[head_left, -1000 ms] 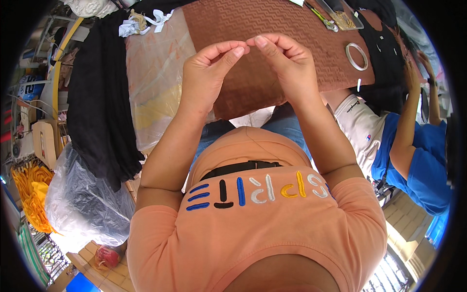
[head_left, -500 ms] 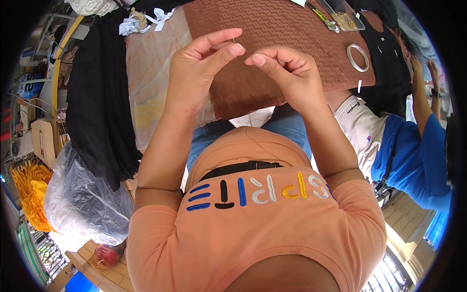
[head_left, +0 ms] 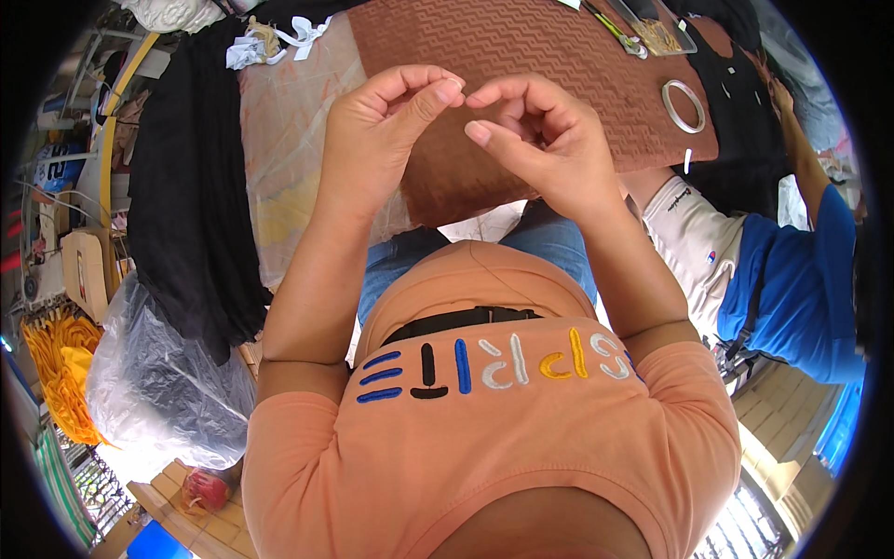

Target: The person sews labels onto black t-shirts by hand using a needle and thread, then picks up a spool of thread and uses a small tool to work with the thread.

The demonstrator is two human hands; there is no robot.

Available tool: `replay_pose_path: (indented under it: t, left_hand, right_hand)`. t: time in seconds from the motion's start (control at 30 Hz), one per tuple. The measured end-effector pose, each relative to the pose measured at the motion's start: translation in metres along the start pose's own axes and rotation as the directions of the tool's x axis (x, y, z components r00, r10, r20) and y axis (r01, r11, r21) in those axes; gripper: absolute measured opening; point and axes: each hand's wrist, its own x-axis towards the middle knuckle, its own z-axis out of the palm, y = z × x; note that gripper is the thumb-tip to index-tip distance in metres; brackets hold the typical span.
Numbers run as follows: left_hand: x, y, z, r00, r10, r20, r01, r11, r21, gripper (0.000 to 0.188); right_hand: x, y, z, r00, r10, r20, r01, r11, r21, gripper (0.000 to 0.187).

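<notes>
My left hand (head_left: 389,116) is raised over the brown cloth, thumb and forefinger pinched together. What sits in that pinch is too small to make out. Close beside it, my right hand (head_left: 549,130) has its thumb and forefinger apart, the forefinger tip almost at the left fingertips; nothing shows between them. A thin dark thread (head_left: 494,270) lies down the front of my peach shirt; its upper end is lost from sight. Below both hands spreads the brown zigzag-textured cloth (head_left: 466,172) on the table.
On the cloth's right lie a roll of tape (head_left: 684,106), a green-handled cutter (head_left: 615,28) and a clear tray (head_left: 684,42) of small pieces. White fabric scraps (head_left: 303,35) lie far left, above plastic sheeting (head_left: 289,168) and black fabric (head_left: 186,186). A person in blue (head_left: 792,289) sits at right.
My left finger and thumb have closed together; a fine line showed between them before. My right thumb and forefinger have parted, the forefinger reaching toward the left fingertips. The other person's arms have shifted.
</notes>
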Motion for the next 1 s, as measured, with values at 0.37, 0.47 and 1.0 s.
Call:
replay_pose_path:
  t: [0.37, 0.47, 1.0]
  left_hand:
    - [-0.001, -0.001, 0.008, 0.999, 0.033, -0.026, -0.034, 0.998, -0.06, 0.016]
    - [-0.001, -0.001, 0.008, 0.999, 0.029, -0.021, -0.031, 0.997, -0.078, 0.016]
    - [-0.007, 0.01, 0.023, 0.996, 0.023, -0.084, -0.016, 0.996, 0.092, 0.013]
  right_hand:
    - [0.006, 0.005, 0.002, 0.973, -0.129, -0.189, 0.091, 0.976, -0.199, 0.016]
    - [0.006, 0.004, 0.001, 0.974, -0.132, -0.183, 0.104, 0.982, -0.157, 0.012]
    - [0.008, 0.0, -0.003, 0.954, -0.279, -0.113, 0.297, 0.932, 0.209, 0.009]
